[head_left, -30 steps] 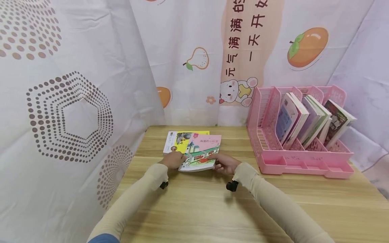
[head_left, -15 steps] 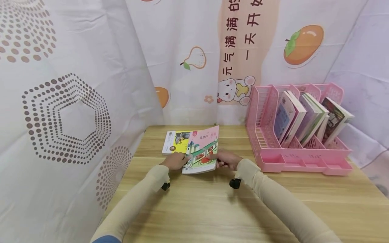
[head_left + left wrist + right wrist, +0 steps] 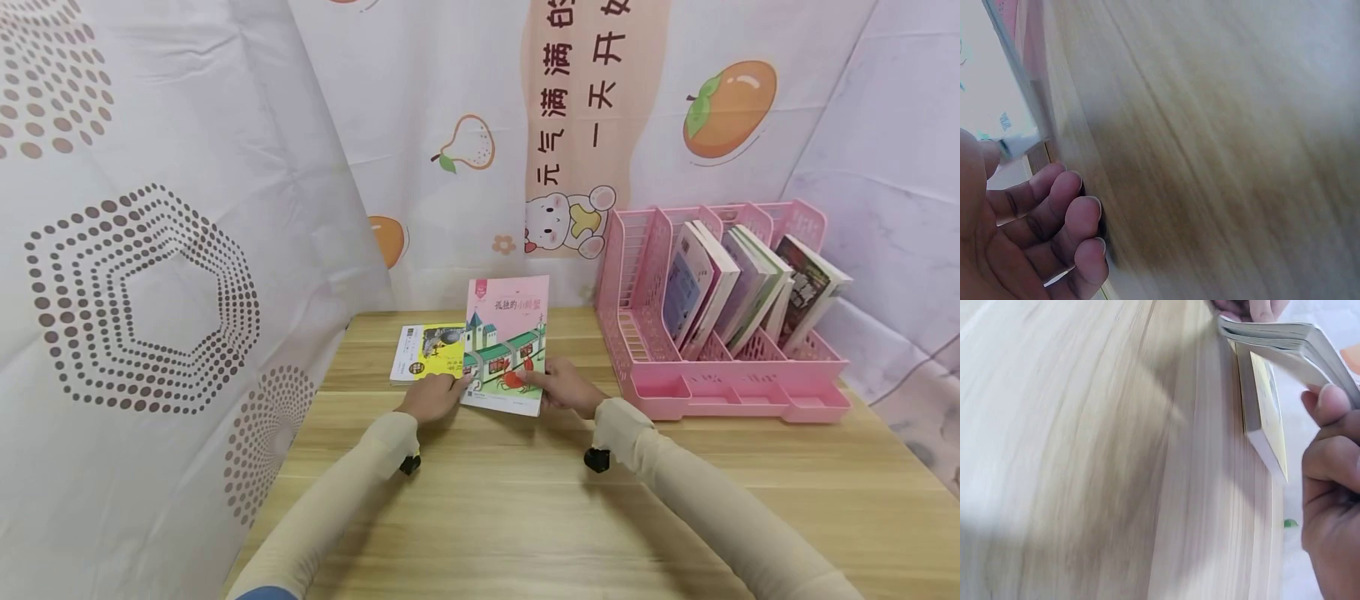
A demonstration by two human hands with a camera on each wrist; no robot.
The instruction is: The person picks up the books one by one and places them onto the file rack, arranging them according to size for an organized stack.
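Observation:
A pink paperback book (image 3: 510, 312) with a castle, a green-roofed train and a red crab on its cover stands tilted up, cover facing me. My right hand (image 3: 572, 387) grips its right edge, thumb on the cover and fingers behind, as the right wrist view shows at the pages (image 3: 1272, 339). At the lower left edge, my left hand (image 3: 433, 397) pinches the book; in the left wrist view its thumb lies at the book's corner (image 3: 997, 106), other fingers loosely curled. Behind and to the left, a yellow and white book (image 3: 442, 354) lies flat, partly covered by the pink one.
A pink slotted book rack (image 3: 738, 369) stands at the back right of the wooden table (image 3: 517, 500). Several books (image 3: 693, 287) lean in its slots. Patterned curtains (image 3: 442, 75) hang close behind and to the left.
The pink book has been raised from lying over the yellow one to standing tilted up, cover toward me. Both hands stay on its edges; the view has shifted slightly right.

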